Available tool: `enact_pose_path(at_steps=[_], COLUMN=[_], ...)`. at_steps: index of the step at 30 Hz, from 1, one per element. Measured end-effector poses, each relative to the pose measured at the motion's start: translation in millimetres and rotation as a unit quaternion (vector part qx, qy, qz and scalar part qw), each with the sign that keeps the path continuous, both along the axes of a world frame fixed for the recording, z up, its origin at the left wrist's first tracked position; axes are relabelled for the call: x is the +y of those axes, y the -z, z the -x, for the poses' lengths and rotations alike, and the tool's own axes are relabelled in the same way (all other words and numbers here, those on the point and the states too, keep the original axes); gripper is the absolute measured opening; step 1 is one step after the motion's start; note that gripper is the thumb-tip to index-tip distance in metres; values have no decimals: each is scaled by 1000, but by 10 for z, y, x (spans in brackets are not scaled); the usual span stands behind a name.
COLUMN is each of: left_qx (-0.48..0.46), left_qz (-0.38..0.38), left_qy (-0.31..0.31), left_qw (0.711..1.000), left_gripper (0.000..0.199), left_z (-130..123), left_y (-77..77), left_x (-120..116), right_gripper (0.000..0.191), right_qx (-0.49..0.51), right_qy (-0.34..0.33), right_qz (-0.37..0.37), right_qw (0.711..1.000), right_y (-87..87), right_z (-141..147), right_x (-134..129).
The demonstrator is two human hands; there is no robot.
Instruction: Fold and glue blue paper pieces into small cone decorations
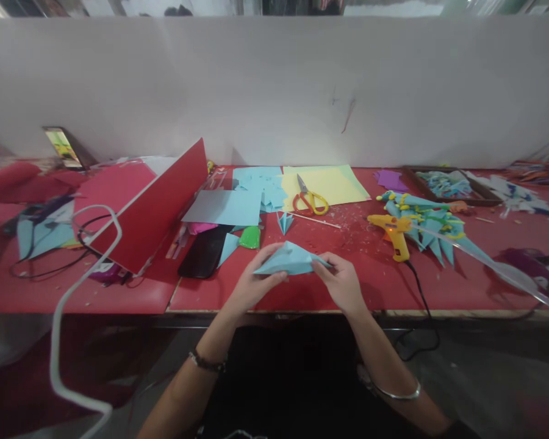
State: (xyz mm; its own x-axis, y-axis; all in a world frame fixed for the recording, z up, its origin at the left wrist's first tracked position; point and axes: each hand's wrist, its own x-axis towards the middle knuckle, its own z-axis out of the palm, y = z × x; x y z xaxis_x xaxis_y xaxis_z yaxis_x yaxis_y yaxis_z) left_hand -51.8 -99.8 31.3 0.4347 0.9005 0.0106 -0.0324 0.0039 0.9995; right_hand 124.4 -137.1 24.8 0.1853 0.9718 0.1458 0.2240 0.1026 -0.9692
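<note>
A folded piece of light blue paper (287, 259) is held between my two hands above the front part of the red table. My left hand (255, 279) grips its left side, thumb below and fingers behind. At the right end, my right hand (341, 279) pinches the paper between thumb and fingers. Just beyond the paper lies a small folded blue piece (284, 223). A green object (249, 237) and a black phone (204, 252) are left of my hands. Scissors with red and yellow handles (310, 198) rest on yellow paper (343, 184).
A yellow glue gun (394, 235) with a black cord lies right, beside blue paper cones (439, 235). A brown tray (487, 196) is behind them. A red board (158, 210) stands at left, near a white bent rod (55, 341). Blue sheets (224, 207) lie at the centre back.
</note>
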Motion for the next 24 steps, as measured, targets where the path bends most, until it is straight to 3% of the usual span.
enact_pose_path(at_steps=[2, 5, 9, 12, 16, 21, 24], left_qx=[14, 27, -60, -102, -52, -58, -63], left_qz=[5, 30, 62, 116, 124, 116, 101], left_qy=[-61, -105, -151, -137, -130, -160, -149], left_qw=[998, 994, 985, 978, 982, 979, 982], left_gripper=[33, 28, 47, 45, 29, 30, 29], left_z=[-31, -34, -41, -86, -155, -201, -225], left_y=[26, 36, 83, 176, 261, 231, 207], left_x=[1, 18, 38, 31, 17, 25, 9], right_gripper=[27, 25, 24, 24, 24, 33, 23], right_qx=[0, 24, 67, 87, 120, 238, 243], right_qy=[3, 13, 26, 19, 8, 12, -21], right_qz=[9, 14, 8, 7, 11, 18, 27], right_qw=[1000, 1000, 997, 996, 993, 971, 969], right_y=[18, 30, 50, 63, 74, 131, 164], right_z=[23, 37, 63, 103, 156, 238, 307], right_x=[5, 15, 29, 34, 42, 67, 74])
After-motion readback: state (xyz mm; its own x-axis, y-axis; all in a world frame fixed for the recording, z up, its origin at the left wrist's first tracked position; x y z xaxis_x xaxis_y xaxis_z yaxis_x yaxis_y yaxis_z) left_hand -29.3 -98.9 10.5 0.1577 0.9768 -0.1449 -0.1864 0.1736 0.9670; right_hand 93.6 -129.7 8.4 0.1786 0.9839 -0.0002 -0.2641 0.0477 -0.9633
